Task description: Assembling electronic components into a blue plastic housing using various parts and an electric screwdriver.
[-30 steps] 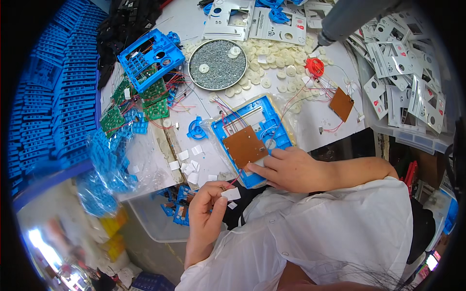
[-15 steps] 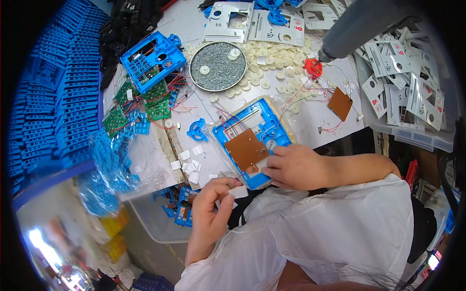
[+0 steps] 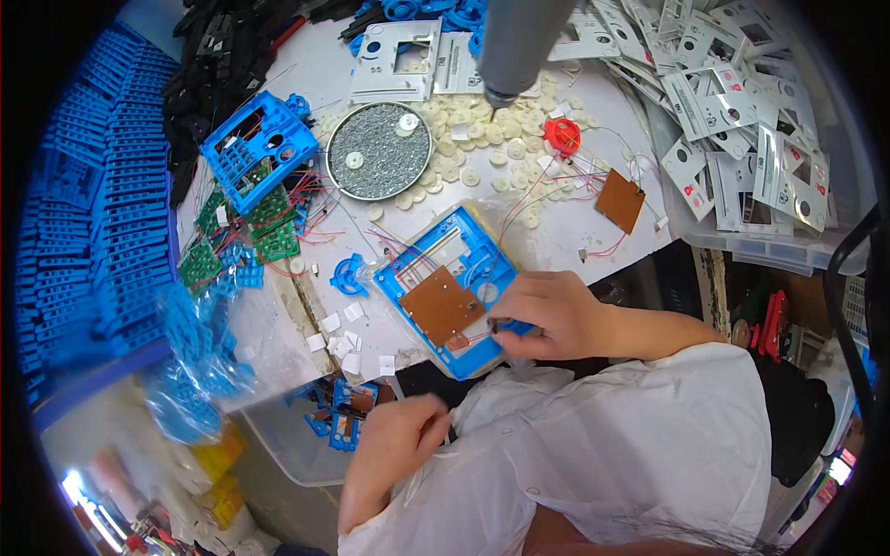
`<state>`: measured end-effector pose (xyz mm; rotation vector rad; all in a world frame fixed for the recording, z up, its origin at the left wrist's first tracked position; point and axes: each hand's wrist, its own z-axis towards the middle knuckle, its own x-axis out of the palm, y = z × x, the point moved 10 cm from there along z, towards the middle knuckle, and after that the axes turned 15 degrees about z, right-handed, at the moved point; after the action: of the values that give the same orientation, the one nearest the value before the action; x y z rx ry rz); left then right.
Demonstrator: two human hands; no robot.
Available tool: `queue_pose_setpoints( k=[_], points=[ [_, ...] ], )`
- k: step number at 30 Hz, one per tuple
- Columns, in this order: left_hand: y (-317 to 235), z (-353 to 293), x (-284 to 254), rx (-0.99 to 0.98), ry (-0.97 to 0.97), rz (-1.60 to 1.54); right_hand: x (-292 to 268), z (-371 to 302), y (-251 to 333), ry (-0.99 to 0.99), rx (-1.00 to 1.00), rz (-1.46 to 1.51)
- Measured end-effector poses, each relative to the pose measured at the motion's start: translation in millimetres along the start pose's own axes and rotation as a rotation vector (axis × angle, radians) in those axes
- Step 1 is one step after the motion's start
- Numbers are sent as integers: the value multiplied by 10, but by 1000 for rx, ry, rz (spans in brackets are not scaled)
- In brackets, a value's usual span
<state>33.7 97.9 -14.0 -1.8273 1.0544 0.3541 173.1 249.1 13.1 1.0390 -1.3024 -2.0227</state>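
A blue plastic housing [image 3: 482, 236] lies open side up on a padded, plastic-wrapped base at the table's front edge. Inside it sits a brown circuit board [image 3: 440, 308], with thin wires around it. My right hand [image 3: 547, 315] is at the housing's right side, thumb and fingers pinching a small dark part [image 3: 495, 326] by its lower right edge. My left hand [image 3: 394, 440] is off the table, in front of my body and apart from the housing. Its fingers are curled and smeared by motion, so whether they hold anything is hidden.
A round dish of small metal screws [image 3: 380, 153] stands behind, beside scattered cream discs [image 3: 501, 153]. A grey cylindrical tool [image 3: 524, 46] hangs above them. White panels [image 3: 714, 111] fill a bin at right; stacked blue housings [image 3: 130, 185] stand at left. White squares [image 3: 352, 338] lie nearby.
The white square has left my left hand's fingertips, and that hand has drawn back toward my body. My right hand now pinches a small dark part. The whole view has shifted slightly.
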Motion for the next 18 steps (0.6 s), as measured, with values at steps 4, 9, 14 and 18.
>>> queue_pose_setpoints(
  k=[4,9,14,18],
  points=[
    [76,-182,86,-43,-91,312,-39,-67,-93,-21,-5,-142],
    [-336,334,-321,2,-612,-182,-55,-80,-106,-51,46,104],
    [-487,736,-240,164,-626,-151,-167,-75,32,-54,-5,-63],
    [-501,882,-341,236,-421,-203,-110,-17,157,99,-226,-85]
  ],
)
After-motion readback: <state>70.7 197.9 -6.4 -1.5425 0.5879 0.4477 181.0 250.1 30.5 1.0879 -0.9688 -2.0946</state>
